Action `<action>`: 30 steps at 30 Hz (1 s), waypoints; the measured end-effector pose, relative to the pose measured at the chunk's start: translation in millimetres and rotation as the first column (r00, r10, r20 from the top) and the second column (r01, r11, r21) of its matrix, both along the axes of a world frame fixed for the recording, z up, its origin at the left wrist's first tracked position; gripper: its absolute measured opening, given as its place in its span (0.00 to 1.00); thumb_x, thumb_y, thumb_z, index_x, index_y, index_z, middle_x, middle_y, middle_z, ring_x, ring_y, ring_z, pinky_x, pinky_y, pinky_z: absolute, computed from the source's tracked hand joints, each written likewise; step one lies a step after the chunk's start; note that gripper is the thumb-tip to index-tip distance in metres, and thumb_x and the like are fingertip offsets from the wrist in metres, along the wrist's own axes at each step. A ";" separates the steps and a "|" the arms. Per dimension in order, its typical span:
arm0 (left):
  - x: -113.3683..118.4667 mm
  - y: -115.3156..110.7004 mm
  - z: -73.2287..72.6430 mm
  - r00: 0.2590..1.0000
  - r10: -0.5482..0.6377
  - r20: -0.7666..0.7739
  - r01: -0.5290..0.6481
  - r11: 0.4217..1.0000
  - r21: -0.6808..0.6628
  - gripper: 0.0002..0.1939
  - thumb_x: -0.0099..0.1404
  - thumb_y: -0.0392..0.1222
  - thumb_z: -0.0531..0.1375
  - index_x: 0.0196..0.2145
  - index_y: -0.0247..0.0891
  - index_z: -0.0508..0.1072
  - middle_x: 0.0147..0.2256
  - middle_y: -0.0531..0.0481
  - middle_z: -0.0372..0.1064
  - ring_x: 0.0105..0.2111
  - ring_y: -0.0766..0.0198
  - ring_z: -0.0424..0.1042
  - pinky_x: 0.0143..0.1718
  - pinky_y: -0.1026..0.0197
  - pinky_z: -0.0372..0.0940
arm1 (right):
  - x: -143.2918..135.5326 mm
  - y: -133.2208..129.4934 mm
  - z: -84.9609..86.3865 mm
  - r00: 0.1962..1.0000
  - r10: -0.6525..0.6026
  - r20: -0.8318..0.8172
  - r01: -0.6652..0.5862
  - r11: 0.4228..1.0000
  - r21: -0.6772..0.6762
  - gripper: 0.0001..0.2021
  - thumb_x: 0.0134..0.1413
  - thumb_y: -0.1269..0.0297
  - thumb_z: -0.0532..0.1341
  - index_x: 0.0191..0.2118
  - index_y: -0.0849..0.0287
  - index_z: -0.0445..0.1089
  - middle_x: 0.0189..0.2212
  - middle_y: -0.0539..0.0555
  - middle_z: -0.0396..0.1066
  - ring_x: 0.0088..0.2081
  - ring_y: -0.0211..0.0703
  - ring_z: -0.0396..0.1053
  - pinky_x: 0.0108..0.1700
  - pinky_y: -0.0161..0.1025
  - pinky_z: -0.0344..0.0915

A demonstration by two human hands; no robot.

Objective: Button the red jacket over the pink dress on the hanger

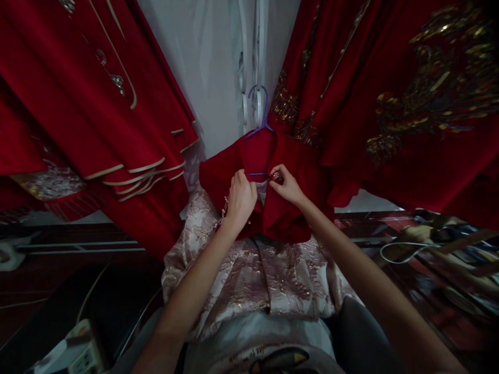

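Note:
A small red garment (292,213) hangs on a purple hanger (266,111) in the middle of the view. My left hand (240,196) has its fingers closed on the garment's left front edge, near the neck opening. Across the opening, my right hand (286,184) pinches the other front edge beside a shiny beaded ornament. The two hands are a short gap apart. Below and behind the red piece is a pale pink brocade garment (288,275) with a shiny pattern. A beaded trim shows next to my left wrist.
Long red garments (78,104) with pale piping hang at the left, and red ones with gold sequins (440,98) at the right. A power strip (83,353) lies lower left. Cables and piled items (452,259) are at the lower right.

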State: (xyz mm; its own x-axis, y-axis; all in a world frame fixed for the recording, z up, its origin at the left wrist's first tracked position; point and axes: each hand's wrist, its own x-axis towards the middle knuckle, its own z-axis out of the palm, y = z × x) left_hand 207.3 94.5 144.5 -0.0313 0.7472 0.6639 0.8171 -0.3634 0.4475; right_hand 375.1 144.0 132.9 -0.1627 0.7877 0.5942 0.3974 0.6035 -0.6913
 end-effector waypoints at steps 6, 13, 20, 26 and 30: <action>-2.5 0.6 -15.8 0.987 -0.141 0.077 0.136 0.988 0.067 0.19 0.65 0.35 0.53 0.53 0.37 0.58 0.48 0.38 0.66 0.48 0.55 0.69 0.49 0.53 0.65 | 5.9 -2.1 -2.1 0.970 0.195 -0.144 -0.206 0.976 -0.072 0.13 0.54 0.60 0.57 0.45 0.57 0.65 0.39 0.52 0.68 0.42 0.39 0.67 0.49 0.41 0.61; 17.7 3.8 -24.4 0.886 -0.209 0.413 0.129 0.968 0.214 0.15 0.61 0.35 0.59 0.45 0.41 0.61 0.37 0.49 0.71 0.36 0.65 0.73 0.39 0.61 0.69 | -6.8 -17.6 10.8 0.911 0.358 -0.205 -0.381 0.920 -0.087 0.14 0.57 0.53 0.58 0.45 0.55 0.68 0.46 0.53 0.70 0.49 0.42 0.66 0.56 0.42 0.59; 13.0 4.9 -24.4 0.876 -0.234 0.422 0.185 0.971 0.154 0.06 0.61 0.36 0.59 0.37 0.40 0.65 0.36 0.50 0.72 0.35 0.66 0.73 0.38 0.64 0.68 | -4.6 -10.9 5.6 0.916 0.325 -0.237 -0.351 0.933 -0.078 0.14 0.55 0.54 0.61 0.44 0.55 0.64 0.40 0.52 0.70 0.44 0.40 0.68 0.52 0.41 0.63; 4.4 13.1 -19.3 0.919 -0.238 0.314 0.228 0.971 0.070 0.06 0.60 0.33 0.58 0.36 0.39 0.68 0.34 0.50 0.73 0.34 0.65 0.73 0.39 0.62 0.68 | -4.4 -13.5 13.1 0.925 0.336 -0.178 -0.357 0.928 -0.104 0.15 0.54 0.54 0.61 0.43 0.58 0.67 0.40 0.55 0.72 0.43 0.42 0.70 0.51 0.44 0.64; 1.5 15.1 -16.1 0.912 -0.269 0.310 0.270 0.962 0.040 0.05 0.60 0.33 0.58 0.35 0.39 0.70 0.34 0.51 0.74 0.33 0.65 0.74 0.39 0.62 0.68 | -2.7 -14.4 16.3 0.930 0.331 -0.157 -0.349 0.932 -0.100 0.15 0.52 0.56 0.62 0.42 0.59 0.70 0.41 0.56 0.74 0.43 0.43 0.71 0.50 0.45 0.66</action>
State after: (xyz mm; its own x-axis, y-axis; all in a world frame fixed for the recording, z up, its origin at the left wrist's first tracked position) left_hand 208.8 109.6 128.4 -0.0315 0.7587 0.6507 0.5088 -0.5482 0.6638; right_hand 372.4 129.6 149.2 -0.3593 0.7680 0.5302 0.0813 0.5917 -0.8021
